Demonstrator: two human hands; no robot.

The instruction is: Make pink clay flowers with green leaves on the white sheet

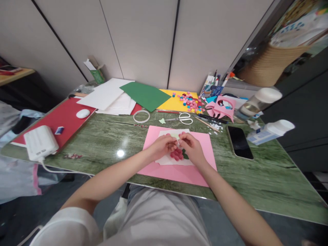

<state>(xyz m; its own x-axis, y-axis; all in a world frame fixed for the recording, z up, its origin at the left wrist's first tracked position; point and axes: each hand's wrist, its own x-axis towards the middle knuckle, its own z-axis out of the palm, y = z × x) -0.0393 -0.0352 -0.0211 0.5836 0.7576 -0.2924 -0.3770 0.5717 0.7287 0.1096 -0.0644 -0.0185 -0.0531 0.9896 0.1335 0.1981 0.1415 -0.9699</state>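
Note:
Both my hands meet above a white paper sheet [164, 161], which lies on a larger pink sheet [205, 176]. A small pale green paper piece [175, 136] is pinched between the fingertips of my left hand [165, 145] and my right hand [191, 145]. A whitish bit shows by the fingers, too small to make out. Just below the hands, a cluster of dark pink rolled paper flowers [176, 154] sits on the white sheet, with a dark green leaf [185, 155] beside it, partly covered by my right hand.
Beyond the sheets lie white-handled scissors [185, 118], a pale green scrap [162, 121] and a tape roll [141, 116]. Small coloured paper rolls [191, 102] cover a yellow sheet. To the right are a phone [240, 142] and bottles [271, 131]; a power bank [41, 142] stands left.

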